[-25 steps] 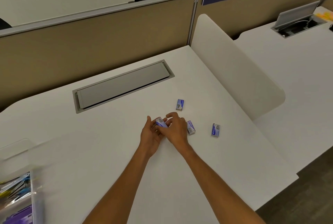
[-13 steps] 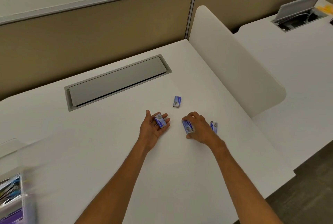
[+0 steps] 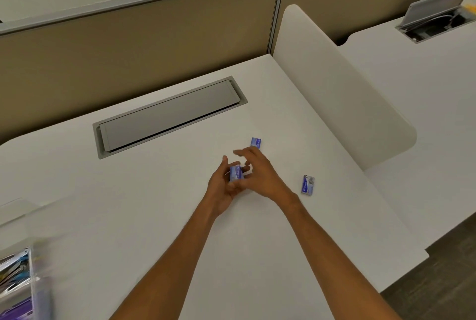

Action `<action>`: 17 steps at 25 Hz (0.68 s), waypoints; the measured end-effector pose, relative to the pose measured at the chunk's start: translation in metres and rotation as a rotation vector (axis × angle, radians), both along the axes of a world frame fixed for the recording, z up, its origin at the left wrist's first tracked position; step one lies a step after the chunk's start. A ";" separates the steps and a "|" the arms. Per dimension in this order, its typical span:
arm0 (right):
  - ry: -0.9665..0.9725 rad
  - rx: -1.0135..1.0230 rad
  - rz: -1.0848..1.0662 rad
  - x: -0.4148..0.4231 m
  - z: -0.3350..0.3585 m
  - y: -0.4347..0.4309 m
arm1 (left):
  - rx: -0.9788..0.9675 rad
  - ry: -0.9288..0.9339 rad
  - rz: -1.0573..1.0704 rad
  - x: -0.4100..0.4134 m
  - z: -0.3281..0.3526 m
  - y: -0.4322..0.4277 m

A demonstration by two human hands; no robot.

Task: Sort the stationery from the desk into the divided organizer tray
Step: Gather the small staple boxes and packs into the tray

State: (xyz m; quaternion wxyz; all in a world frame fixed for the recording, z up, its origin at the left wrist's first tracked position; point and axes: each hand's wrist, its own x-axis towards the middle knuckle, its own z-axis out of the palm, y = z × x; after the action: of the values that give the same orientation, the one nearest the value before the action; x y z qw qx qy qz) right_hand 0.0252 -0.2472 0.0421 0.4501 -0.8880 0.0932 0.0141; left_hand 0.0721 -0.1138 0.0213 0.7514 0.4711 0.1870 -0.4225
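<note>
Risk: held blue box [image 3: 235,173], frame centre, sits loose in your half-curled left hand [image 3: 221,188]; right hand [image 3: 262,172] spread, empty, just over it. Bump could spill it, far from organizer tray [image 3: 32,270], lower left.

A white desk [image 3: 154,216] is spread beneath the grip. Beyond the grip a grey cable hatch [image 3: 167,116] is set flush, backed by tan partition panels [image 3: 128,44]. Right of the grip a rounded white divider [image 3: 334,93] is fixed, then a neighbouring desk [image 3: 425,100] and dark floor [image 3: 450,281].
</note>
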 end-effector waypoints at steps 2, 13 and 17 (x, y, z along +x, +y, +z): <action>-0.072 0.006 -0.134 0.011 -0.003 -0.012 | 0.010 -0.022 0.031 0.001 0.000 -0.001; 0.059 -0.355 -0.216 0.039 -0.045 -0.046 | 0.072 -0.061 0.041 -0.002 -0.006 0.005; 0.060 -0.198 -0.303 0.017 -0.035 -0.051 | 0.074 -0.069 0.031 -0.003 -0.004 0.006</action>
State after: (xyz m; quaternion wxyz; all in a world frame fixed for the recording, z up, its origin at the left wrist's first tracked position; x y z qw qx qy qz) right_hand 0.0419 -0.2980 0.0075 0.3544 -0.9030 0.2403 -0.0367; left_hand 0.0689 -0.1077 0.0169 0.7458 0.5100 0.1837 -0.3872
